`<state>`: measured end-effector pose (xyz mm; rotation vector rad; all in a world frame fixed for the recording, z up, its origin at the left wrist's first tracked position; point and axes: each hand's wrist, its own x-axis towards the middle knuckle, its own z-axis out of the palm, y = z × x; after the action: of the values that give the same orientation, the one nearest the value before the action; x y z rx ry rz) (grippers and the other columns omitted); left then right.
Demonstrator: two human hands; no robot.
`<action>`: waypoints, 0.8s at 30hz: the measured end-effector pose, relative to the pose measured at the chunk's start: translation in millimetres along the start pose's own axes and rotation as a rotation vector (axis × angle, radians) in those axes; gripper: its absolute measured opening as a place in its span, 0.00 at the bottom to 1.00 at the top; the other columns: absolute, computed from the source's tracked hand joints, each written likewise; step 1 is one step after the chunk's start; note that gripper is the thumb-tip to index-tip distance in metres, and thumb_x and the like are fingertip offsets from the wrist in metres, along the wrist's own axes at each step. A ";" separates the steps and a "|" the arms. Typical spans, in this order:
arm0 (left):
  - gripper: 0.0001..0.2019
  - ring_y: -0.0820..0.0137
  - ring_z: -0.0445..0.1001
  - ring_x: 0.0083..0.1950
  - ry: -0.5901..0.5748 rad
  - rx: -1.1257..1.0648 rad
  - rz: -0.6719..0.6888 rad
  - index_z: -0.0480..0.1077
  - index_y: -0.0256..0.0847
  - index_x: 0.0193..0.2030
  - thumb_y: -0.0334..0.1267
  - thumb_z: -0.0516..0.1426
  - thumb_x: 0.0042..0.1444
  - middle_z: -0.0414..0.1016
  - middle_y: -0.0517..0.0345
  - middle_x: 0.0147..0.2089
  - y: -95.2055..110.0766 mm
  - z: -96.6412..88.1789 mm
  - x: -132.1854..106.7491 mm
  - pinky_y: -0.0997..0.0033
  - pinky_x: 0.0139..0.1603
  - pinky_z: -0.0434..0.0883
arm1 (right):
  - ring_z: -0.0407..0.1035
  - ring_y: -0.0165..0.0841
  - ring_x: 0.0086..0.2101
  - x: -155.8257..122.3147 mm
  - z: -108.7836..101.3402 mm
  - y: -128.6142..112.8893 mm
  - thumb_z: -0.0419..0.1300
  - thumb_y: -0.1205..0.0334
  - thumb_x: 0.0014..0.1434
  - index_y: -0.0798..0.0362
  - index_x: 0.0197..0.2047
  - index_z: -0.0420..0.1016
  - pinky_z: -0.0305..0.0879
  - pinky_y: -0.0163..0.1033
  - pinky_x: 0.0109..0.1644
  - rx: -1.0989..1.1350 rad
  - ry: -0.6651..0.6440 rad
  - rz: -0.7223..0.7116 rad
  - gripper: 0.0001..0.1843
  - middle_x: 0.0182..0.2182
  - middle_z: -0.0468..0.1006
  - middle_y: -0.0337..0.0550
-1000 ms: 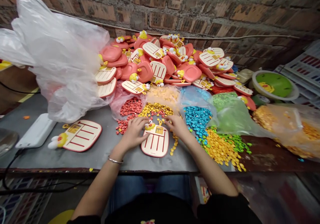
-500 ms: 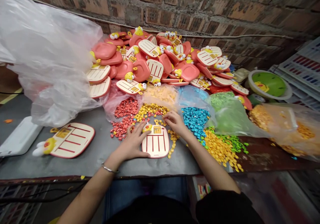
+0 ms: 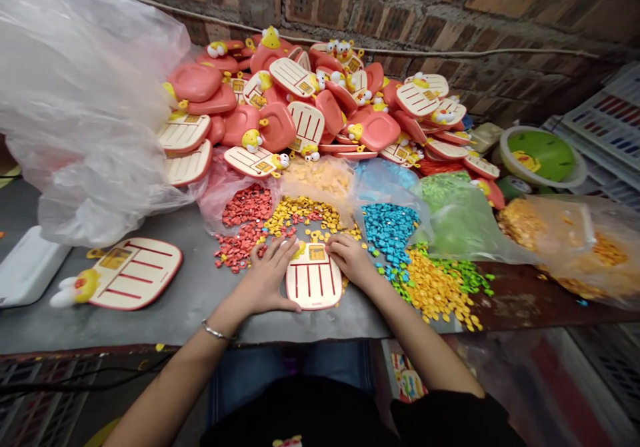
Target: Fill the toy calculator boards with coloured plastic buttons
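A cream toy board with red slots [image 3: 314,279] lies flat on the grey table [image 3: 190,307] in front of me. My left hand [image 3: 267,277] rests on its left edge, fingers stretched out flat, the fingertips over a yellow duck head at its top. My right hand [image 3: 350,259] presses on the board's upper right edge, fingers curled down beside loose yellow beads [image 3: 305,214]; whether they pinch a bead I cannot see. Red beads [image 3: 245,224] lie to the left, blue beads [image 3: 390,230] to the right.
A heap of pink and cream duck boards [image 3: 320,107] fills the back against the brick wall. One more board [image 3: 125,274] lies at left below a big clear plastic bag [image 3: 80,107]. Orange and green beads [image 3: 440,287], bead bags and a green bowl [image 3: 543,160] sit at right.
My right hand has come back from the yellow beads onto the board's right edge. My left hand has slid up over the duck head. The view has tipped slightly.
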<state>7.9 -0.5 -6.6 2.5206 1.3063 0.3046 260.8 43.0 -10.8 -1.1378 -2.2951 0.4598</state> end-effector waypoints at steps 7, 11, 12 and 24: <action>0.63 0.42 0.51 0.70 0.013 -0.010 -0.017 0.45 0.41 0.73 0.73 0.61 0.34 0.51 0.38 0.72 1.8 0.2 0.5 0.41 0.65 0.42 | 0.72 0.37 0.36 -24.6 -5.9 -3.8 0.57 0.62 0.64 0.52 0.44 0.74 0.68 0.42 0.42 0.143 -0.029 0.061 0.07 0.35 0.78 0.46; 0.63 0.44 0.51 0.70 -0.004 -0.034 0.003 0.45 0.41 0.73 0.72 0.62 0.35 0.50 0.38 0.73 5.4 0.2 1.9 0.45 0.65 0.43 | 0.74 0.37 0.36 -19.3 8.3 -15.5 0.61 0.61 0.61 0.51 0.47 0.72 0.69 0.42 0.42 0.263 -0.021 0.172 0.11 0.37 0.80 0.45; 0.62 0.44 0.51 0.70 -0.007 -0.037 0.008 0.45 0.41 0.73 0.72 0.62 0.35 0.50 0.38 0.73 6.3 0.7 2.2 0.46 0.66 0.42 | 0.74 0.37 0.36 -14.0 13.8 -20.3 0.61 0.61 0.60 0.51 0.47 0.73 0.69 0.42 0.43 0.273 -0.032 0.170 0.11 0.37 0.80 0.45; 0.60 0.45 0.50 0.71 0.012 -0.013 0.014 0.47 0.41 0.73 0.74 0.59 0.38 0.49 0.38 0.73 4.9 4.4 1.8 0.47 0.67 0.41 | 0.76 0.35 0.36 24.1 5.9 -28.1 0.61 0.56 0.60 0.50 0.46 0.76 0.70 0.40 0.43 0.576 -0.323 0.079 0.12 0.36 0.82 0.42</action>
<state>14.0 -2.4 -9.0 2.5220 1.2878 0.3312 227.5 45.5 6.3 -0.9060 -2.1502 1.3169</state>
